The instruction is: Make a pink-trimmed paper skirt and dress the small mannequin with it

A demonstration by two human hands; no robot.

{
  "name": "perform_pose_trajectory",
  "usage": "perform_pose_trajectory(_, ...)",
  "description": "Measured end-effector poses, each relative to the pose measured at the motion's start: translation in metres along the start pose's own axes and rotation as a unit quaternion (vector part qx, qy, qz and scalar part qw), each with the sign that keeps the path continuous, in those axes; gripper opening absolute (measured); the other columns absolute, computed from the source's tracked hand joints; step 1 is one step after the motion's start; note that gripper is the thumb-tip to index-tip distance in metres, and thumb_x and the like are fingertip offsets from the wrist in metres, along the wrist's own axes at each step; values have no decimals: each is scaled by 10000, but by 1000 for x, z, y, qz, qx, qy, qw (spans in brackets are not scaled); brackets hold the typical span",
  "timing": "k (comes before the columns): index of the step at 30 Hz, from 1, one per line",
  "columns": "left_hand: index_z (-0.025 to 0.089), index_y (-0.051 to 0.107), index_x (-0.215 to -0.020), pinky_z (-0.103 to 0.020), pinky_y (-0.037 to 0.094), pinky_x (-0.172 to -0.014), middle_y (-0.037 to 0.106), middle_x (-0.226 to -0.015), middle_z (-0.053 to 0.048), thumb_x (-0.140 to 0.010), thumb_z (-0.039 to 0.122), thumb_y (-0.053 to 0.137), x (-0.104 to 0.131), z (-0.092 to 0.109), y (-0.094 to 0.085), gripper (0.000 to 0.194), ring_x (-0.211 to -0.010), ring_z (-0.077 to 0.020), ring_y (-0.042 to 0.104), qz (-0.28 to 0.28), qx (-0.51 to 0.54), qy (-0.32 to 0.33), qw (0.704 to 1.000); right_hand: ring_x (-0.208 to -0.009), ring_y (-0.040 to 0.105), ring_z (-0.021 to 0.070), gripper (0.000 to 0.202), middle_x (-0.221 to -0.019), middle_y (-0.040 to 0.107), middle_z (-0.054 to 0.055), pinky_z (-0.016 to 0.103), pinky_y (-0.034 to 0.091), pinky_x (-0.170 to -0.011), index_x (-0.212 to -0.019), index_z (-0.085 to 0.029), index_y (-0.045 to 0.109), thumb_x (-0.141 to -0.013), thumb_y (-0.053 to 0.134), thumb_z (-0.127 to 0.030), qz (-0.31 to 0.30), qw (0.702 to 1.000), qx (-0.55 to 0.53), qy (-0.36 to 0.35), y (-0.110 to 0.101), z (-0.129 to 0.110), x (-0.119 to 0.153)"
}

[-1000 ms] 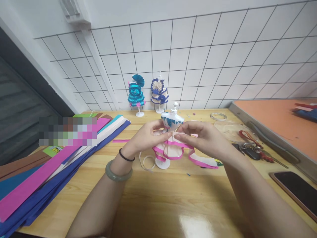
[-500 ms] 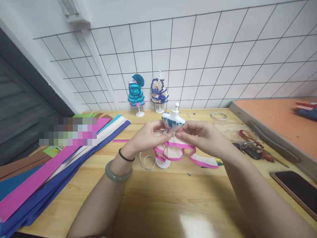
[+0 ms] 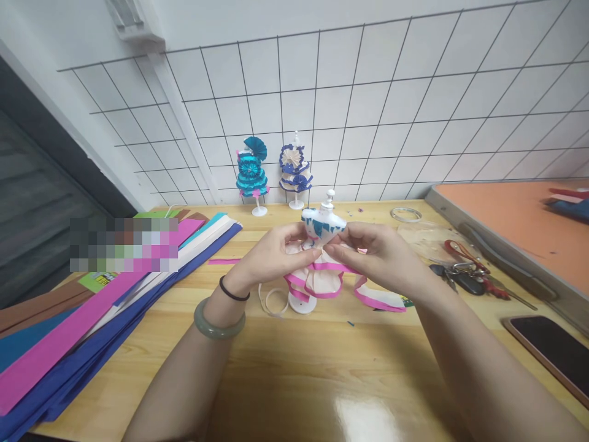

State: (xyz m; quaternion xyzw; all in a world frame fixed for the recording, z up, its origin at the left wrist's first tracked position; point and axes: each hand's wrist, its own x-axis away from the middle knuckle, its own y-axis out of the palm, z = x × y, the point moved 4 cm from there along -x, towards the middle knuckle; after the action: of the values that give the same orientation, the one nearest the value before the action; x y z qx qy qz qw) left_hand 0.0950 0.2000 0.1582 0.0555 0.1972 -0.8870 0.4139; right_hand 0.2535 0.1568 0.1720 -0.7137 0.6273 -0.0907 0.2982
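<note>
The left hand (image 3: 278,248) reaches in from the lower left, forearm angled up and inward, wrist fairly straight, with its thumb pointing right along the waist of the form (image 3: 324,224). The right hand (image 3: 375,248) comes in from the lower right, forearm slanting up and to the left, thumb pointing left, fingers curled behind it. Both hands pinch the top edge of the skirt (image 3: 322,282) at the waist, thumbs in front and their tips close together; the fingertips behind are partly hidden. A dark band (image 3: 234,290) and a green bangle (image 3: 219,319) circle the left wrist.

The form stands on the desk (image 3: 294,374), its white base (image 3: 302,303) below the skirt, which is pale with pink edging. A pink-edged strip (image 3: 380,299) trails to the right. Left of the base lies a loop of pale tape (image 3: 276,301).

Behind stand a teal dress (image 3: 251,169) and a blue-and-white dress (image 3: 296,169), each on a white stand, near the gridded wall (image 3: 368,110). Paper strips (image 3: 105,313) fan across the left side, beside a green packet (image 3: 97,280) whose lettering is too small to read. On the right are keys (image 3: 469,279) and a phone (image 3: 552,350), its screen dark; no lettering is legible on either.
</note>
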Motion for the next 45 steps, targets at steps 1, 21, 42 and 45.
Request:
perform_pose_trajectory(1,123,612,-1073,-357,450,-934,646,-1119,-106,-785,278,636,0,0,0,328,-1059,-230,587,-2,3,2,1000,-579,530,125,193,-621,554,-4,229,456,-471,-786,-174,667,-798,584,-348,1,1000,3,0,0,0,0)
perform_pose_trajectory(21,129,647,-875,-289,483,-745,678,-879,-59,-745,442,653,0,1,-10,339,-838,-181,609,135,-68,-12,988,-1006,570,226,163,-1071,622,83,389,450,-868,-990,-218,581,-864,556,-319,92,974,87,-189,-3,-6,-1)
perform_pose_trajectory(42,141,559,-694,-173,310,-458,514,-562,50,-724,427,673,2,-6,-11,309,-482,-39,404,137,33,-92,986,-691,475,176,165,-791,578,78,327,390,-614,-823,-165,628,-768,522,-51,75,854,300,-419,22,-20,10)
perform_pose_trajectory(45,141,587,-752,-181,282,-446,503,-571,46,-722,460,666,2,-10,-13,330,-484,-47,401,114,12,-94,989,-763,528,192,175,-844,573,85,339,431,-667,-866,-168,622,-764,514,-75,71,896,217,-381,15,-21,10)
